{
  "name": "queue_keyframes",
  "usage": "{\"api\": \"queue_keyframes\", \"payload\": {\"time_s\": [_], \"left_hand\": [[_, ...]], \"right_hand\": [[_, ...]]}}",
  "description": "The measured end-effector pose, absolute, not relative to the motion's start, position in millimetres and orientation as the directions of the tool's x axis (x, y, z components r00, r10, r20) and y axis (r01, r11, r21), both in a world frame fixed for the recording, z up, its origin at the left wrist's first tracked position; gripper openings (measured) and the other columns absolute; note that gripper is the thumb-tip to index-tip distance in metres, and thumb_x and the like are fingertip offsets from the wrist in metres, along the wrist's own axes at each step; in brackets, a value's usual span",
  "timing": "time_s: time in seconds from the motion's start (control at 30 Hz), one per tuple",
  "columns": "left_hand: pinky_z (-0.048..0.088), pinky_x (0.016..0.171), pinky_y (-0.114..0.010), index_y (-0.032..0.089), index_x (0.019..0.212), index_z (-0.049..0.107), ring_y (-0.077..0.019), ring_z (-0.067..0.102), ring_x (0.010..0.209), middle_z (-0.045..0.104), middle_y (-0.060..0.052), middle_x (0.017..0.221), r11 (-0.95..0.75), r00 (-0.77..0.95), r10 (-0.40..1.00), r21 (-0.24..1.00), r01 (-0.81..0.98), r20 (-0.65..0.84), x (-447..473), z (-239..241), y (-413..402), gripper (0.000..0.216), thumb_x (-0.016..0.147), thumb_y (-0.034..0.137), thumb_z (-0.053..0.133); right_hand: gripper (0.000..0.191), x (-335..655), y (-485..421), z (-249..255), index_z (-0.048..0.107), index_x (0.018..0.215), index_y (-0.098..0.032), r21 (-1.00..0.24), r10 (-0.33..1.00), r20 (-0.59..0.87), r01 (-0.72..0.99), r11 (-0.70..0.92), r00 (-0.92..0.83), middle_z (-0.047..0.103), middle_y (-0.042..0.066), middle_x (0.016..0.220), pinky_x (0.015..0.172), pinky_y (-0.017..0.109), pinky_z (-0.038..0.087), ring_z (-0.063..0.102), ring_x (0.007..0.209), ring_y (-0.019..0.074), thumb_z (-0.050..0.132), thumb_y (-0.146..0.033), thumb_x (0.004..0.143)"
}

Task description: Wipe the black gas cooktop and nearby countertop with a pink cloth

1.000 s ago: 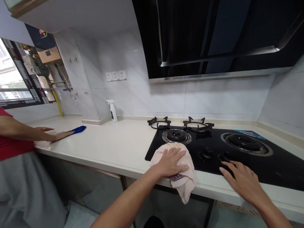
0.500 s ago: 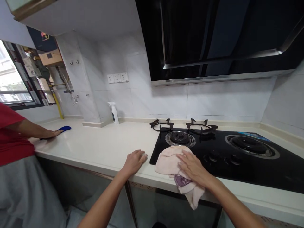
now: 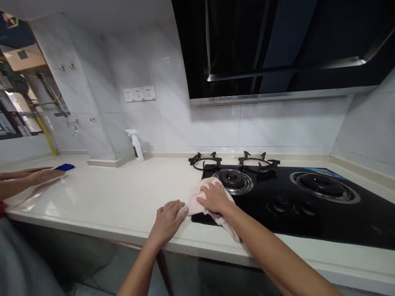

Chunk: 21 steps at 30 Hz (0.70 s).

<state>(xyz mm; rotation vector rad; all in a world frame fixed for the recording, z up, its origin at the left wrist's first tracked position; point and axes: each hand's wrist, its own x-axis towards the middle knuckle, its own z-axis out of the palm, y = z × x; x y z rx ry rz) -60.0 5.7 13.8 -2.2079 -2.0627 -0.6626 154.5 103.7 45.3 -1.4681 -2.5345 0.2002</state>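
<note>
My right hand is curled over a pale pink cloth and presses it down. The cloth lies across the front left corner of the black gas stove, partly on the white countertop. Its upper edge touches the ring of the left burner, and a loose end trails toward the counter's front edge under my wrist. Just left of the cloth, my left hand rests on the countertop, open, holding nothing.
Two black pot supports stand behind the stove. A white spray bottle is against the back wall. At far left, another person's hands reach over the counter beside a blue cloth. The range hood overhangs the stove.
My right hand has pushed the pink cloth left and away from me, from the front edge toward the left burner. The other person's second hand has come into view.
</note>
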Motion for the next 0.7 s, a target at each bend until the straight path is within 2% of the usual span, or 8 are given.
{"api": "queue_keyframes", "payload": {"time_s": [0.2,0.33,0.5,0.7], "left_hand": [[0.04,0.11,-0.048,0.031,0.127,0.068,-0.0264,0.053,0.136,0.064,-0.005,0.143,-0.09,-0.006,0.941,0.268,0.959,0.339,-66,8,14,0.041,0.101,0.049,0.043],[0.039,0.112,-0.049,0.029,0.13,0.067,-0.027,0.051,0.139,0.061,-0.006,0.148,-0.075,0.0,0.953,0.234,0.969,0.305,-66,10,13,0.042,0.098,0.049,0.047],[0.039,0.114,-0.048,0.029,0.131,0.067,-0.0268,0.05,0.141,0.059,-0.005,0.15,-0.05,-0.012,0.958,0.209,0.977,0.286,-67,13,15,0.045,0.096,0.051,0.047],[0.04,0.114,-0.048,0.029,0.132,0.067,-0.0278,0.051,0.141,0.059,-0.004,0.15,-0.053,-0.008,0.958,0.204,0.977,0.285,-71,11,19,0.049,0.094,0.053,0.046]], "right_hand": [[0.069,156,128,46,0.046,0.152,-0.022,-0.26,0.855,0.116,0.815,0.518,-0.506,0.037,0.014,0.16,0.119,0.057,0.01,0.018,0.149,0.0406,0.04,-0.063,0.098],[0.066,191,111,44,0.047,0.152,-0.028,-0.282,0.819,0.13,0.771,0.571,-0.559,0.037,0.009,0.161,0.122,0.052,0.013,0.018,0.152,0.037,0.043,-0.063,0.097],[0.06,270,67,45,0.053,0.147,-0.028,-0.282,0.786,0.172,0.735,0.616,-0.594,0.046,0.009,0.155,0.121,0.048,0.02,0.03,0.147,0.0316,0.045,-0.061,0.098],[0.041,374,10,34,0.062,0.132,-0.027,-0.251,0.792,0.28,0.755,0.606,-0.543,0.059,0.009,0.131,0.109,0.047,0.036,0.049,0.121,0.0285,0.049,-0.05,0.1]]}}
